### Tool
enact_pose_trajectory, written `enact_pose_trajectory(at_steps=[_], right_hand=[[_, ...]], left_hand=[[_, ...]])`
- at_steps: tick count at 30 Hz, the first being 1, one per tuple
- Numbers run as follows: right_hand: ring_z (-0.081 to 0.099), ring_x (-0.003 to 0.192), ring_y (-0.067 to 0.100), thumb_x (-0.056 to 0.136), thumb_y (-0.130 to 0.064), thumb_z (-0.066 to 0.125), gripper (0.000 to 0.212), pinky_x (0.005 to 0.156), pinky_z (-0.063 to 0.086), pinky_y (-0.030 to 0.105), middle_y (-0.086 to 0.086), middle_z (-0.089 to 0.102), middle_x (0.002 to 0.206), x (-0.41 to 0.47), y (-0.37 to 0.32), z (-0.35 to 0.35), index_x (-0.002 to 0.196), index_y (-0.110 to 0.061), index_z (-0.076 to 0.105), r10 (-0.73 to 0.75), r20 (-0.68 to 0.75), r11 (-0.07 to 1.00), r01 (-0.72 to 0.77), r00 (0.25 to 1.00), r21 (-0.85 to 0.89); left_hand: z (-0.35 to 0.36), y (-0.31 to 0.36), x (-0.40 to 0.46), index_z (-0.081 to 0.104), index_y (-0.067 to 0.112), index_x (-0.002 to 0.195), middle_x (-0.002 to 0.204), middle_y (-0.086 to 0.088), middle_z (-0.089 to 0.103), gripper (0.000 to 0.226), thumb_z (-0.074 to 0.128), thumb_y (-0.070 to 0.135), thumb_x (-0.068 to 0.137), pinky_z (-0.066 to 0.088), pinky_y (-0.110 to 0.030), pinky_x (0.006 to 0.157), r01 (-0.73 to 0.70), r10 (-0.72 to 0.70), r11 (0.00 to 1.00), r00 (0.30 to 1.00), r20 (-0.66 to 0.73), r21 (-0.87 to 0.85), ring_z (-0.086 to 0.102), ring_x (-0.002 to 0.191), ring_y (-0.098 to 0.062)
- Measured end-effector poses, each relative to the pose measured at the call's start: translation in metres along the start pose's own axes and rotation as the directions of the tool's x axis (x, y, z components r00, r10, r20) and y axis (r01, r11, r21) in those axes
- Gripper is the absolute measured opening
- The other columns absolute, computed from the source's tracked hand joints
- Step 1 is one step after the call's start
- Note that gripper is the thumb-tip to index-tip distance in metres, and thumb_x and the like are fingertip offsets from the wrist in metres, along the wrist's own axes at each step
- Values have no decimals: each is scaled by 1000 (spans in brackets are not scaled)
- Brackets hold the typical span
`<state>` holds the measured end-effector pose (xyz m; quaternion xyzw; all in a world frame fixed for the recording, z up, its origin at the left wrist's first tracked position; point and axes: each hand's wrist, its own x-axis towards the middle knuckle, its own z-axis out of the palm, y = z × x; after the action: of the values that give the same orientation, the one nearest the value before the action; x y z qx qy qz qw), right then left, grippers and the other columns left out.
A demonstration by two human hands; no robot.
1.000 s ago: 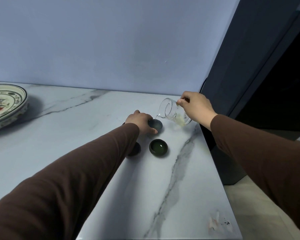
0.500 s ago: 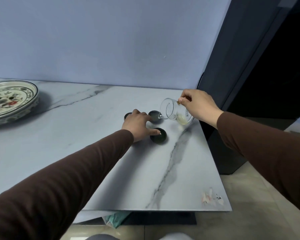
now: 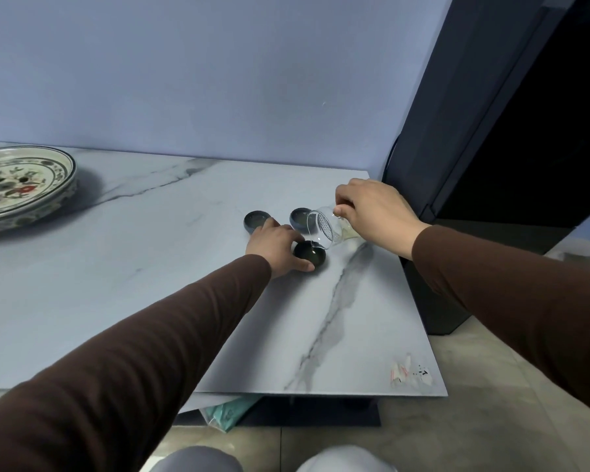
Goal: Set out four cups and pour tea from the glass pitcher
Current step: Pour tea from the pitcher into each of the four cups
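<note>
Three small cups show on the marble table (image 3: 150,267): two blue-grey cups (image 3: 255,219) (image 3: 299,218) at the back and a dark cup (image 3: 312,256) in front of them. My left hand (image 3: 275,247) curls around the dark cup's left side, thumb and forefinger against its wall. My right hand (image 3: 372,212) grips the glass pitcher (image 3: 324,228) by its handle side. The pitcher is tipped to the left with its spout over the dark cup, and pale tea lies in its lower side. Anything under my left palm is hidden.
A large painted plate (image 3: 24,183) sits at the table's far left. A dark cabinet (image 3: 491,148) stands against the table's right edge. A torn sticker (image 3: 411,373) marks the front right corner. A teal bag (image 3: 229,412) lies under the table.
My left hand has come back from the rear cup to the front dark cup. The pitcher has swung from the rear right cup to above the dark cup.
</note>
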<state>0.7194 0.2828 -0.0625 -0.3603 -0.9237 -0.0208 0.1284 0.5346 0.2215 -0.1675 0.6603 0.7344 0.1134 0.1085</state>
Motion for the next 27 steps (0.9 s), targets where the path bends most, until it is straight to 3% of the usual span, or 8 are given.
enact_pose_trajectory(at_steps=[27], right_hand=[[49, 91, 26, 100, -27, 51, 16, 60, 30, 33, 3, 56, 95, -18, -29, -11, 98, -14, 60, -279, -98, 933, 246, 955, -263]], left_hand=[[4, -1, 0, 65, 34, 119, 118, 6, 65, 61, 68, 68, 69, 37, -35, 87, 0, 1, 1000, 1000, -8, 27, 42, 114, -24]])
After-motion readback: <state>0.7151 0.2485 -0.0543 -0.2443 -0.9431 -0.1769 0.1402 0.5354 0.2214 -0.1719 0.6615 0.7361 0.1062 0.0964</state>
